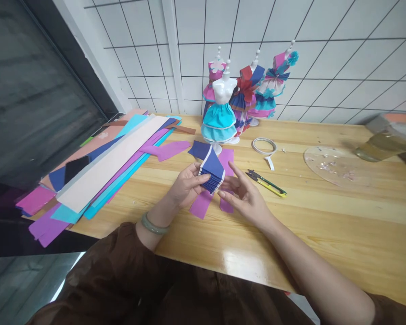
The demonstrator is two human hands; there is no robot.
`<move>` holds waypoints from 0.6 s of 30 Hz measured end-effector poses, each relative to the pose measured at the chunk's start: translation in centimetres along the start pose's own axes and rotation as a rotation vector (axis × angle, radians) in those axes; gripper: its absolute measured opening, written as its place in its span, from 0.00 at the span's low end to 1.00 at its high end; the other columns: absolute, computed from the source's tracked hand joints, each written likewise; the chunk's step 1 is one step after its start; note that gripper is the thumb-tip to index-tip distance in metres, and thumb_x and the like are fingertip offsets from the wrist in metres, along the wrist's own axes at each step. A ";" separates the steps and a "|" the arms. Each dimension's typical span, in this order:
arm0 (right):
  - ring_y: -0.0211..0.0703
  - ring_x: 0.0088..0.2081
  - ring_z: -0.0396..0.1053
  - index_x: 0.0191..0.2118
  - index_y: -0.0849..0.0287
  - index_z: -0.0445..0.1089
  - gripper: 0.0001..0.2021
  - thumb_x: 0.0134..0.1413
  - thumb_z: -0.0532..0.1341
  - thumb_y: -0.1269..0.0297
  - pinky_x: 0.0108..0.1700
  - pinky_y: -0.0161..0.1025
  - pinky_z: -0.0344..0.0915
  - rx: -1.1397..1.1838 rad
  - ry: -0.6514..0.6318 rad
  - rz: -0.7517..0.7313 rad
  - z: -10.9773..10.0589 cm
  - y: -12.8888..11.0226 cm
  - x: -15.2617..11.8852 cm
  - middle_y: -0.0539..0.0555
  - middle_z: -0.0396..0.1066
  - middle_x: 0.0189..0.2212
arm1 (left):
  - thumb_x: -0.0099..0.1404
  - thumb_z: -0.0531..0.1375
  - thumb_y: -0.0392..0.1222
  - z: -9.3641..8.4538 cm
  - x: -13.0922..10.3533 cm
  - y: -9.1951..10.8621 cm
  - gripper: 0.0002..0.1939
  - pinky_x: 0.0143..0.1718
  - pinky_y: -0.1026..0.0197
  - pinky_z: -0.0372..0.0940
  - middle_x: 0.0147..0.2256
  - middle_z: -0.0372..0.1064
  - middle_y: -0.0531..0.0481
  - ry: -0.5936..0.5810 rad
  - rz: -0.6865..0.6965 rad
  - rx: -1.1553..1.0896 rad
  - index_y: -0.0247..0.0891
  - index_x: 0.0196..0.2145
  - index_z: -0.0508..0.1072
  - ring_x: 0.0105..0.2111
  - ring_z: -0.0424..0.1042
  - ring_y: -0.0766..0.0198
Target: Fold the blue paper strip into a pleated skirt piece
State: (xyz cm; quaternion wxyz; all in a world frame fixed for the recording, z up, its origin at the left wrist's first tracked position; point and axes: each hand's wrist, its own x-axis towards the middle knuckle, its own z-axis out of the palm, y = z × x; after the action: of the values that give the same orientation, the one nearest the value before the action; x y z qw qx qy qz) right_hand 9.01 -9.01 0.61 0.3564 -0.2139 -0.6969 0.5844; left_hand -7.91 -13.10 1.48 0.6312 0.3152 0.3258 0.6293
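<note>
A dark blue strip with white edges [214, 163], apparently paper or fabric, is folded into a stack of narrow pleats at its near end. My left hand [188, 185] pinches the pleated stack, thumb on top. At the stack's right side is my right hand [245, 194], its thumb and index finger spread apart; some fingertips are at the strip's edge, and whether they press on it I cannot tell. Purple pieces [201, 205] lie on the table below the hands. Just behind the strip stands a small white dress form [225, 90] wearing a tiered turquoise skirt [219, 122].
Several dressed forms [247, 92] stand by the tiled wall. Long coloured strips [111, 164] are piled at left, a dark phone-like object [76, 169] on them. To the right lie a tape roll [253, 145], yellow-and-black snips [267, 183], a clear plate [316, 169] and a jar [375, 146].
</note>
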 end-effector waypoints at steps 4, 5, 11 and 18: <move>0.44 0.48 0.64 0.62 0.52 0.37 0.38 0.50 0.59 0.61 0.51 0.48 0.60 0.022 0.002 -0.031 0.2 0.0 0.0 0.58 0.63 0.50 | 0.51 0.62 0.34 0.1 0.1 -0.7 0.15 0.31 0.62 0.65 0.33 0.68 0.49 -0.022 -0.056 0.019 0.35 0.37 0.63 0.31 0.69 0.66; 0.44 0.48 0.64 0.62 0.52 0.39 0.36 0.51 0.59 0.61 0.51 0.48 0.61 0.003 0.009 -0.030 0.2 0.0 0.0 0.58 0.63 0.50 | 0.51 0.62 0.34 0.1 0.1 -0.9 0.16 0.32 0.63 0.65 0.33 0.68 0.49 -0.022 -0.060 0.017 0.35 0.37 0.63 0.32 0.69 0.66; 0.45 0.47 0.65 0.54 0.55 0.59 0.23 0.51 0.58 0.60 0.51 0.45 0.61 -0.137 0.141 0.000 -0.8 0.2 0.0 0.57 0.65 0.48 | 0.49 0.64 0.33 0.4 0.1 -1.3 0.17 0.35 0.63 0.64 0.35 0.69 0.48 -0.026 -0.098 0.039 0.34 0.38 0.66 0.33 0.69 0.67; 0.44 0.40 0.67 0.48 0.54 0.65 0.19 0.49 0.60 0.59 0.45 0.45 0.64 -0.199 0.183 0.031 -1.4 0.7 0.1 0.56 0.69 0.41 | 0.51 0.63 0.39 0.5 0.0 -1.3 0.14 0.30 0.62 0.64 0.31 0.69 0.48 0.004 -0.119 0.047 0.32 0.35 0.67 0.28 0.69 0.67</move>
State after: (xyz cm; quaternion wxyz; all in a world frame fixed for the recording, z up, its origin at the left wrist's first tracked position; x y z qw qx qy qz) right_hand 9.88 -7.82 0.01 0.3867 -0.3113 -0.7125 0.4959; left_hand -6.71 -13.10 0.71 0.6593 0.3087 0.3599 0.5836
